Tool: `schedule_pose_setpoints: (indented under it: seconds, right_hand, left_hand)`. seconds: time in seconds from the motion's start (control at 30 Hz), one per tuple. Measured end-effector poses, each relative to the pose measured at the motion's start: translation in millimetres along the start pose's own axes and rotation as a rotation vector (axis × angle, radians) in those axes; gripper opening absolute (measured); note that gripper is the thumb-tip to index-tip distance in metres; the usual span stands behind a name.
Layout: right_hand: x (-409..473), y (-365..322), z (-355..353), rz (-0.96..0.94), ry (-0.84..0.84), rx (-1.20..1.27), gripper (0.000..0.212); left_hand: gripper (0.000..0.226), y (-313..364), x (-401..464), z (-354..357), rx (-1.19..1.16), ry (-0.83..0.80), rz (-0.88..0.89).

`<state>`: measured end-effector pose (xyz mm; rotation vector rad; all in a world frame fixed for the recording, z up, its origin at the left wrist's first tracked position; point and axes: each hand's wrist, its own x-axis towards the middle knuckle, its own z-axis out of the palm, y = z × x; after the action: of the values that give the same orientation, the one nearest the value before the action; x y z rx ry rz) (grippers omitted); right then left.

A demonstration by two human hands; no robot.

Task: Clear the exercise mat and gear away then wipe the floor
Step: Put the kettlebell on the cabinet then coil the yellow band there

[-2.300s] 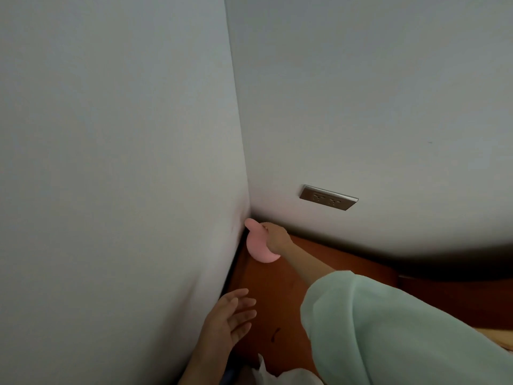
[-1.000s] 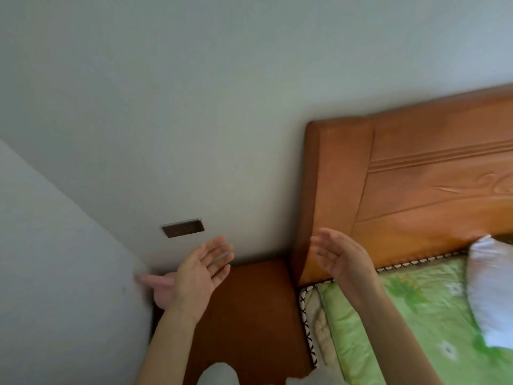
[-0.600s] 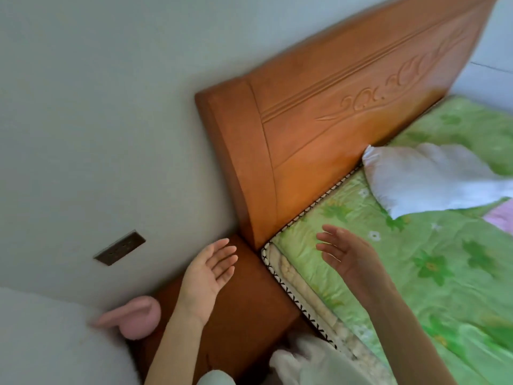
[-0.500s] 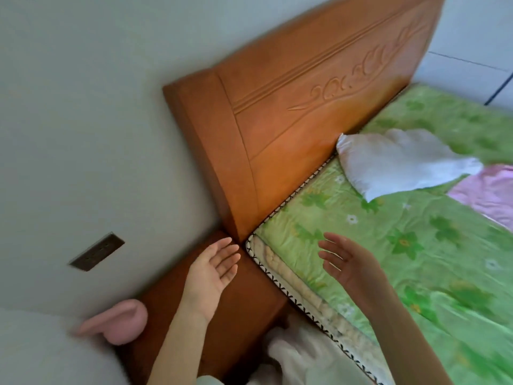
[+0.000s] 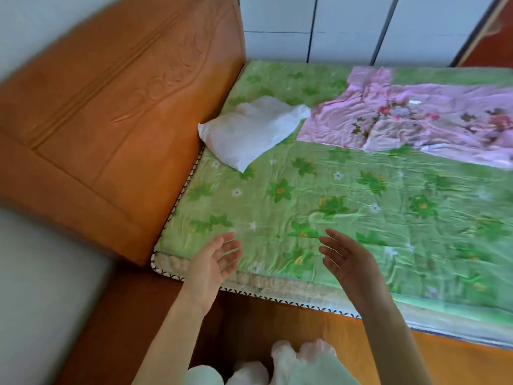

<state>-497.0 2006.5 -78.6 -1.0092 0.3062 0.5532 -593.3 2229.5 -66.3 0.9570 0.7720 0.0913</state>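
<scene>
My left hand and my right hand hover side by side over the near edge of a bed, palms turned toward each other, fingers straight and spread. Neither holds anything. No exercise mat or gear shows in the head view. The view is blurred by motion.
A bed with a green flowered cover fills the middle and right. On it lie a white pillow and a pink sheet. An orange wooden headboard stands at the left. The bed's wooden side rail runs below my hands. White wall panels stand behind the bed.
The view has swung right from the wall corner to the bed. My right hand let go of the pink dumbbell there; it and the socket are out of view. Both hands stay empty.
</scene>
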Motion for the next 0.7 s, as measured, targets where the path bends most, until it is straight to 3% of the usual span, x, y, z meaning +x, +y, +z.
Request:
schedule_pose_setpoints:
  seconds: [0.07, 0.17, 0.27, 0.33, 0.7]
  right_hand:
    - [-11.6, -22.5, -35.5, -0.048, 0.062, 0.02, 0.014]
    - [-31.6, -60.1, -101.4, -0.151, 0.184, 0.034, 0.031]
    - [-56.2, -94.0, -165.9, -0.211, 0.309, 0.111, 0.014]
    - [-70.7, -108.1, -209.4, -0.248, 0.395, 0.187, 0.019]
    - [-183.3, -128.1, -352.8, -0.535, 0.844, 0.397, 0.023]
  left_hand:
    - [0.023, -17.3, 6.1, 37.4, 0.053, -0.055, -0.03]
    - [0.023, -49.7, 11.4, 108.3, 0.122, -0.164, -0.088]
    - [0.022, -88.3, 10.3, 182.5, 0.203, -0.297, -0.152]
    - [0.022, -115.0, 5.7, 228.3, 0.276, -0.383, -0.183]
    - [0.024, -235.0, -45.0, 421.2, 0.624, -0.867, -0.371]
